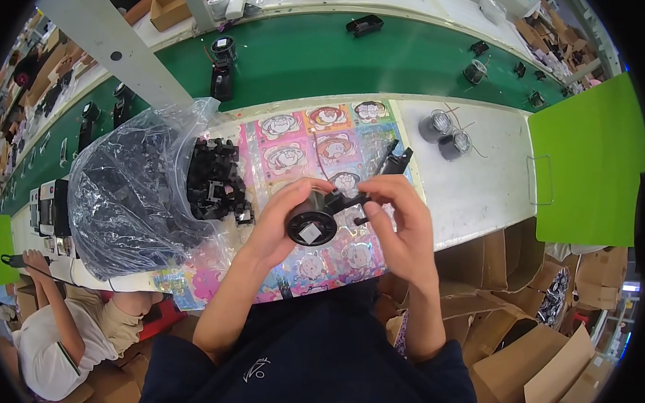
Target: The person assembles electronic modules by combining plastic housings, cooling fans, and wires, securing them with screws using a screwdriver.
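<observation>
My left hand is wrapped round a black cylindrical housing with a round ribbed end and a pale square label. A thin reddish wire rises from behind it. My right hand pinches a black plastic bracket between thumb and fingers, against the housing's right side. Whether the two are joined I cannot tell. Just beyond my right fingers, long black plastic parts lie on a colourful cartoon-printed mat.
Left of the mat, a clear plastic bag spills small black parts. Two silvery motors with wires stand at right on the white table. Beyond runs a green conveyor belt with scattered parts. Cardboard boxes sit lower right; another person works at left.
</observation>
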Motion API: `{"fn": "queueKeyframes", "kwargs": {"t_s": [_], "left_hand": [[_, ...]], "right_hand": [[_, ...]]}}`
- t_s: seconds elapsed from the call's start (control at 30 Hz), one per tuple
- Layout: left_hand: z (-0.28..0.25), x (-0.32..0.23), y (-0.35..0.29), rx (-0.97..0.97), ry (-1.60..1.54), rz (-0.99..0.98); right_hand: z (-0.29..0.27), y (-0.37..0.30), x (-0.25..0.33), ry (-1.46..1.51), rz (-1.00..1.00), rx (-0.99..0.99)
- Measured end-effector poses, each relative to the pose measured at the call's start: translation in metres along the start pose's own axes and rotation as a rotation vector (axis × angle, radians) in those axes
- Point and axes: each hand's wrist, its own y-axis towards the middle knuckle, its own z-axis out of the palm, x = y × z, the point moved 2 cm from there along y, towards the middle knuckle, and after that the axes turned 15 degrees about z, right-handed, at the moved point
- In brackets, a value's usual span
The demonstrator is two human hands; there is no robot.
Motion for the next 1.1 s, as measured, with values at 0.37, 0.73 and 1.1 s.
{"fn": "queueKeyframes", "kwargs": {"t_s": [0.37, 0.73, 1.1], "left_hand": [[0.001, 0.007, 0.0, 0.029, 0.147, -0.091], [0.017, 0.027, -0.009, -0.003, 0.415, 0.181], [0.059, 0.06, 0.048, 0.252, 0.873, 0.577]], "right_hand": [[0.023, -0.011, -0.019, -0.215, 0.06, -0.012], [0.019, -0.028, -0.02, -0.087, 0.18, -0.011], [-0.06, -0.034, -0.075, 0.027, 0.437, -0.121]]}}
